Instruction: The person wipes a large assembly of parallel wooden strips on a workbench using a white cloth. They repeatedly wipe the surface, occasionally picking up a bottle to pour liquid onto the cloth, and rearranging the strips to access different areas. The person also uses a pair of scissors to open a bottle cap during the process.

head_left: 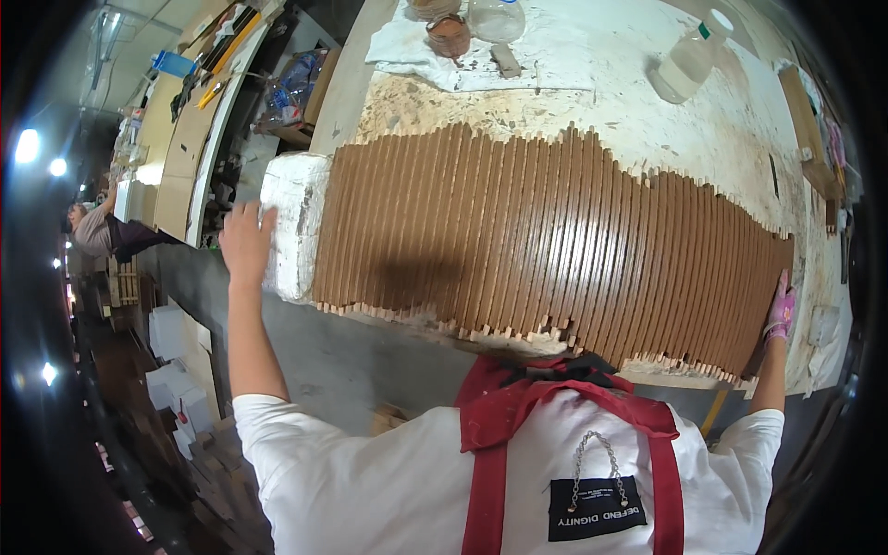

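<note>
A long row of thin brown wooden strips [518, 240] lies side by side across the worktable, with uneven ends and a glossy upper face. Against its left end stands a white wrapped block [298, 227]. My left hand [247, 242] is bare and beside that block's outer side, fingers extended and holding nothing; whether it touches the block I cannot tell. At the far right end, my right hand [782, 307] wears a pink glove. Its fingers lie stretched out along the last strip, partly hidden by the angle.
Behind the strips, a stained white cloth [555, 69] carries glass jars [449, 37] and a small flat block [506, 61]. A see-through bottle [689, 65] stands at the back right, near a wooden ledge [807, 139]. Another person [111, 231] is at a bench far left.
</note>
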Action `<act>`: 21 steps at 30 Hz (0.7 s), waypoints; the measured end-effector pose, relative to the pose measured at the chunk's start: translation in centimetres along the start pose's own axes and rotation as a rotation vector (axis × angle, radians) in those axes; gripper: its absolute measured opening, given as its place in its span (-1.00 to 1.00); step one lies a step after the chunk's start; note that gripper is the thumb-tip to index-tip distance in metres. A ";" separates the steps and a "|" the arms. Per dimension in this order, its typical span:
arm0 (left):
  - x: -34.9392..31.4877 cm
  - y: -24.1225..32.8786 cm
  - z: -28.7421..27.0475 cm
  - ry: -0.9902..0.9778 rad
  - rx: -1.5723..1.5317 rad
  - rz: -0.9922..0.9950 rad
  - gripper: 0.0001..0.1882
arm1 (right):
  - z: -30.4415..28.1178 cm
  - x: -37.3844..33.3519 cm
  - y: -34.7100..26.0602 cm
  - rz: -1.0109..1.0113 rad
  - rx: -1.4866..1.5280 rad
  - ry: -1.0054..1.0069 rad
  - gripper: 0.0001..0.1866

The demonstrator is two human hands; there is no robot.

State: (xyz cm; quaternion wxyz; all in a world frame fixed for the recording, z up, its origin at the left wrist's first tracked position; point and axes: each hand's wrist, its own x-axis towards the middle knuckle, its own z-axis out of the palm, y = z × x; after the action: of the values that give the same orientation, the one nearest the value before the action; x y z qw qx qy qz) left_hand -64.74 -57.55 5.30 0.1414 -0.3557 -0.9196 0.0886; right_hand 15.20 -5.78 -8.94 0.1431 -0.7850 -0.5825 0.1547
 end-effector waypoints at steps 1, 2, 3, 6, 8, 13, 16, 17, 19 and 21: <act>1.7 2.3 -0.6 0.146 -0.125 0.091 -0.77 | -0.2 0.4 0.9 -0.001 0.021 -0.024 -0.08; 2.8 5.7 -1.3 0.188 -0.291 0.161 -0.83 | -0.3 1.0 1.6 -0.006 0.040 -0.054 -0.15; 3.8 8.8 -0.5 0.111 -0.636 0.170 -0.83 | -0.4 1.8 2.3 -0.019 0.060 -0.080 -0.20; 5.3 16.1 0.9 -0.028 -0.754 0.431 -0.87 | 0.0 2.2 3.5 -0.081 0.123 -0.051 -0.21; 5.4 17.7 1.4 -0.089 -0.830 0.367 -0.88 | 0.1 1.1 1.9 -0.076 0.160 -0.076 -0.15; 6.1 18.7 3.1 -0.117 -0.886 0.335 -0.86 | 1.6 3.3 4.9 -0.077 0.537 -0.103 -0.25; 6.6 19.3 3.4 -0.127 -0.906 0.348 -0.86 | 2.3 4.9 7.0 -0.017 1.013 -0.155 -0.30; 6.8 19.4 3.5 -0.135 -0.914 0.354 -0.86 | 2.1 5.4 7.5 -0.094 0.752 -0.130 -0.29; 7.3 19.5 3.3 -0.181 -0.925 0.326 -0.88 | 1.9 5.6 8.1 -0.175 0.550 -0.096 -0.26; 7.9 18.4 2.5 -0.200 -0.981 0.254 -0.91 | 1.8 5.1 8.2 -0.176 0.562 -0.077 -0.23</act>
State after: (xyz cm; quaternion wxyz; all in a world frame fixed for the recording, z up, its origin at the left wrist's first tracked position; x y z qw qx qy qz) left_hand -59.53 -38.87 -0.37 -0.1426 -0.4789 -0.8115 -0.3030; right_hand 23.00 -3.12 -14.27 0.3454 -0.6547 -0.5876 0.3267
